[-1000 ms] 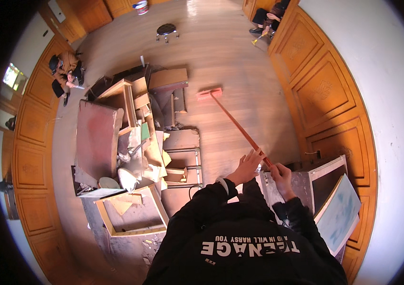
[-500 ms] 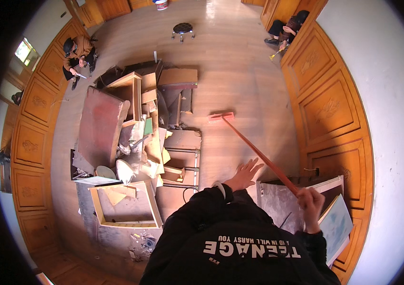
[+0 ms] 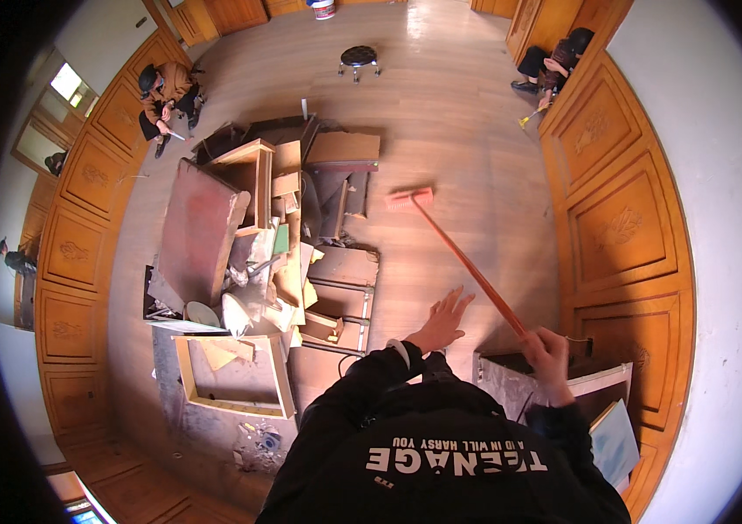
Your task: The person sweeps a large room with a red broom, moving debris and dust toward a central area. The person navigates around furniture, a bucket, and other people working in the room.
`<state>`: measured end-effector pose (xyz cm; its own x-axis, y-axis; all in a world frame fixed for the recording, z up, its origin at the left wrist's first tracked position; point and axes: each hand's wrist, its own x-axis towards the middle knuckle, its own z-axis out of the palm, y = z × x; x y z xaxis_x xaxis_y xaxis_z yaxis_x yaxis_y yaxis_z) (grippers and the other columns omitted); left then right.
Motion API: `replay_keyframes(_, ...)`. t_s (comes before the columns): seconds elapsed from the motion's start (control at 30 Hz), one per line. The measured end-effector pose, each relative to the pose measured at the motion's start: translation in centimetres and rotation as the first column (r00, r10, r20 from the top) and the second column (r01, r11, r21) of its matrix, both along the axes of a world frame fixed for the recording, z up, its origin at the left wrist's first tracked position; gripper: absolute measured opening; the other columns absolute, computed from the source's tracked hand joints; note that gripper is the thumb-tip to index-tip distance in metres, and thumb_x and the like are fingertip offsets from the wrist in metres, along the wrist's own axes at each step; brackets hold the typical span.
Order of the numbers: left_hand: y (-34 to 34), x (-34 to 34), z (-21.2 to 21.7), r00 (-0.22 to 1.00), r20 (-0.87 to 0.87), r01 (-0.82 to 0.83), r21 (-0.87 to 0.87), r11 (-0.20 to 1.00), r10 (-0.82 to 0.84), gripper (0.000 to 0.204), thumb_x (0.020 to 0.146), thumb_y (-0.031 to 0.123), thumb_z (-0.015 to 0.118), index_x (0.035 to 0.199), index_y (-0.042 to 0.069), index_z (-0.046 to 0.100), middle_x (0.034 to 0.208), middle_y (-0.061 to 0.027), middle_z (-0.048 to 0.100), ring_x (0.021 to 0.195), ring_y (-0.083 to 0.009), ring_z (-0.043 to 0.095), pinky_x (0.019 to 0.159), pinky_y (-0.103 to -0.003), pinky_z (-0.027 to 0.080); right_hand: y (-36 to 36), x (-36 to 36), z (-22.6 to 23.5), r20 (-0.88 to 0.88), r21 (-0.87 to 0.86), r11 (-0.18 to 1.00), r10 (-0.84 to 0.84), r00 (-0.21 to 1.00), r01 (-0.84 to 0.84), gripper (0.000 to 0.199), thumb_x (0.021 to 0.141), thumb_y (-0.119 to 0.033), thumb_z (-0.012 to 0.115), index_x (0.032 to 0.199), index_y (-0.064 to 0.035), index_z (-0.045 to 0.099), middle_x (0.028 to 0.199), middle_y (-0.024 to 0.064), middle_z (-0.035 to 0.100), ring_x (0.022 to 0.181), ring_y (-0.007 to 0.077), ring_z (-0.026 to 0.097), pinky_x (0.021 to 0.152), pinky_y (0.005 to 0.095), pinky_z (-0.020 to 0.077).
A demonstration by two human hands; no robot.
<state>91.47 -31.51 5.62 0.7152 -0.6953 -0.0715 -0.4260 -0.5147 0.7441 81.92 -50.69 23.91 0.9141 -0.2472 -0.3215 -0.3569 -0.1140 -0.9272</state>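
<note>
My right hand point(image 3: 547, 354) is wrapped round the upper end of a red broom's handle point(image 3: 476, 275). The broom's head point(image 3: 410, 199) rests on the wooden floor, its pale bristles turned toward the pile on the left. My left hand point(image 3: 443, 323) is open in front of my body, fingers spread and holding nothing. It hovers left of the handle without touching it.
A heap of broken furniture boards point(image 3: 201, 214) and an open wooden frame point(image 3: 236, 375) lie to my left. Beside my right hand stands a grey cabinet carcass point(image 3: 506, 384). Two people point(image 3: 166, 92) crouch by the walls. A round black stool point(image 3: 359, 58) stands farther off.
My right hand and the broom have moved slightly forward, the head sliding farther away over the floor. My left hand stays open. The whole view has shifted a little.
</note>
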Motion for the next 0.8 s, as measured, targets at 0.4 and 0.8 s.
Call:
replay_keyframes(0.4,-6.9,3.9,1.0,0.999,-0.02,-0.047,0.029,0.998,0.047,0.096,0.072,0.015,0.073,0.145,0.018,0.011,0.151,-0.0191,0.006,0.137,-0.0401,0.016,0.104,-0.058,0.024,-5.0,6.6,-6.2,0.088,-0.118,0.987,0.117,0.989,-0.106,0.021,0.088,-0.014,0.056,0.074,-0.0011,0.064,0.053,-0.0044,0.046,0.047,0.0027,0.04,0.044,0.0202,0.0284)
replay_keyframes(0.8,-7.5,4.9,1.7,0.993,-0.073,-0.089,0.085,0.992,0.095,0.09,0.073,0.014,0.071,0.144,0.018,0.015,0.149,-0.0193,0.01,0.137,-0.0387,0.017,0.104,-0.056,0.024,-13.9,6.1,1.3,0.133,0.017,0.998,0.051,0.99,-0.054,0.018,0.086,-0.012,0.058,0.076,0.0005,0.067,0.057,-0.0041,0.05,0.054,0.0031,0.045,0.047,0.0206,0.0312)
